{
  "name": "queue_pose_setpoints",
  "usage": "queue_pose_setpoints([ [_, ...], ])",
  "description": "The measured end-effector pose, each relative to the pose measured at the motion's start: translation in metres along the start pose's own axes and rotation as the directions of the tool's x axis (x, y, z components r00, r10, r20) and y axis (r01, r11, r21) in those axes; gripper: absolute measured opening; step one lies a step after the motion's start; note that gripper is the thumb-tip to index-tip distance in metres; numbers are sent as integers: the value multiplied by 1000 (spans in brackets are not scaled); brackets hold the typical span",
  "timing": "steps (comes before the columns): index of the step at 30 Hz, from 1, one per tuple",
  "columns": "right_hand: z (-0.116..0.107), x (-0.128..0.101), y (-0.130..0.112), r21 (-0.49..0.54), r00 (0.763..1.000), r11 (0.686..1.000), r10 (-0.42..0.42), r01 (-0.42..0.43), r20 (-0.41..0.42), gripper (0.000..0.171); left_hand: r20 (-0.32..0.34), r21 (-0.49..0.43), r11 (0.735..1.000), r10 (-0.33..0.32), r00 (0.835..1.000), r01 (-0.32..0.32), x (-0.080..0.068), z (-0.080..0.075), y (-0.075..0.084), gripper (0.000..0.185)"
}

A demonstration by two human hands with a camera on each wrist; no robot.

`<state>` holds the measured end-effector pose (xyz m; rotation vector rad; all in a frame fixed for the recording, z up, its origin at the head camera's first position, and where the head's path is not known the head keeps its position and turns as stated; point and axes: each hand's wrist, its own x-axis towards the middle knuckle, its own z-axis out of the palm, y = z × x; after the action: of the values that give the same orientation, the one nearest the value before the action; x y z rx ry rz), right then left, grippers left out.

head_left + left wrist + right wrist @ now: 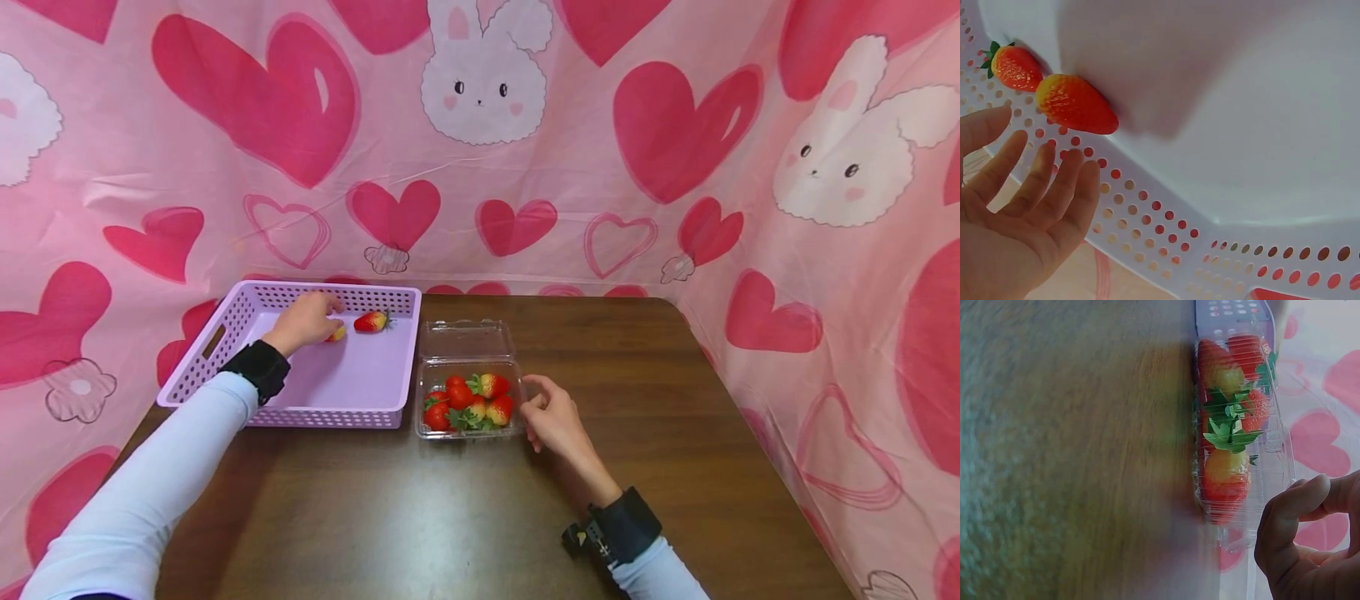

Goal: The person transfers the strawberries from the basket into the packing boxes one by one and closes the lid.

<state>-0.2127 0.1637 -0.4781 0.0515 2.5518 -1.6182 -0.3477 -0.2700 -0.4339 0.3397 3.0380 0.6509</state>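
Note:
My left hand (303,320) reaches into the lilac plastic basket (343,409), its fingers spread and loosely bent beside a red and yellow strawberry (1079,105). A gap shows between those fingers and the fruit in the left wrist view. A second strawberry (371,322) with a green leafy cap lies close by, near the basket's far wall. At the right side of a clear plastic clamshell box (467,340), my right hand (557,421) pinches the rim with curled fingers and thumb. Several strawberries (1227,478) with green leaves fill part of the box.
Basket and box stand side by side on a dark brown wooden table (360,508). The box's lid leans open toward the back. A pink curtain (585,175) with hearts and rabbits hangs behind the table and along its sides.

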Motion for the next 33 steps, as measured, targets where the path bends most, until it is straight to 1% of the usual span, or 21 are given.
queue_pose_setpoints([
  [5,1,-1,0,-4,1000,1000,3,-3,-1,47,2,20,999,-33,999,33,1,4,-4,34],
  [10,0,-1,0,-1,1000,1000,-1,1,4,47,19,36,998,-59,998,58,1,6,-6,34],
  [14,0,-1,0,2,1000,1000,-7,7,1,47,33,30,998,-56,998,55,0,5,-6,34],
  [18,0,-1,1,0,1000,1000,-7,7,-1,47,39,25,999,-38,999,37,-1,4,-5,33],
  [21,-1,-1,1,-3,1000,1000,-8,8,1,47,43,24,999,-29,999,28,-2,6,-4,31],
  [25,-1,-1,0,-3,1000,1000,2,-2,3,47,39,31,999,-26,999,25,1,9,-8,32],
  [30,-2,0,-1,-4,1000,1000,15,-15,8,45,39,43,998,-40,998,39,1,9,-7,33],
  [31,-2,0,-1,-4,1000,1000,15,-15,7,46,47,42,998,-47,998,45,0,8,-4,33],
  [33,-2,0,-1,-7,1000,1000,10,-10,5,46,56,44,998,-55,997,53,0,9,-5,34],
])
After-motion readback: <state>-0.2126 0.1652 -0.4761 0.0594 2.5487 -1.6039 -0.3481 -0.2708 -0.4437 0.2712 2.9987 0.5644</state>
